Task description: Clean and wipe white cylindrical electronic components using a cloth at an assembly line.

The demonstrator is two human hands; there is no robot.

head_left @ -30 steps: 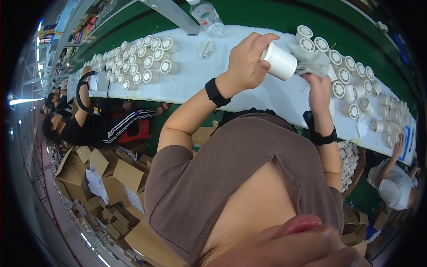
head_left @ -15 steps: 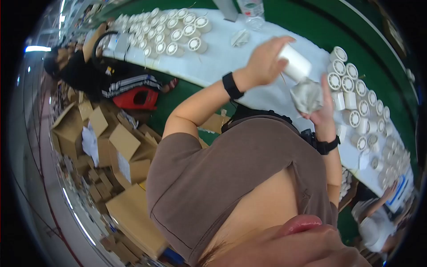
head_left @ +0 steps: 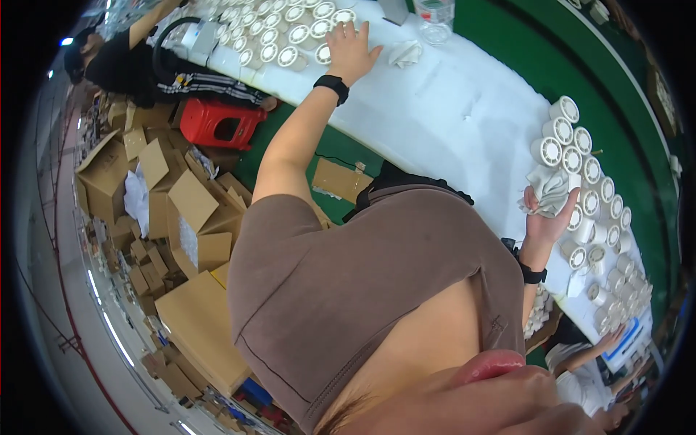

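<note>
My left hand (head_left: pixel 351 52) reaches to the near right edge of a group of white cylinders (head_left: pixel 288 58) with slotted round ends. Its fingers are spread over the end of the group, and I cannot tell whether they touch a cylinder. My right hand (head_left: pixel 545 221) holds a crumpled pale grey cloth (head_left: pixel 549 190) in its upturned palm and fingers. The cloth is in front of a second group of the same cylinders (head_left: pixel 591 170) and hides part of it. Several of those stand in rows along the right of the table.
The long table has a white cover (head_left: pixel 449 123). A crumpled cloth (head_left: pixel 404 54) and a clear bottle (head_left: pixel 435 22) stand at its far side. A co-worker (head_left: pixel 119 65) sits left near a red stool (head_left: pixel 217 123); open cardboard boxes (head_left: pixel 196 206) fill the floor. Another person (head_left: pixel 580 373) is lower right.
The white cylinder is gone from my left hand, which has moved left and away to the left group. My right hand has shifted right and nearer with the cloth.
</note>
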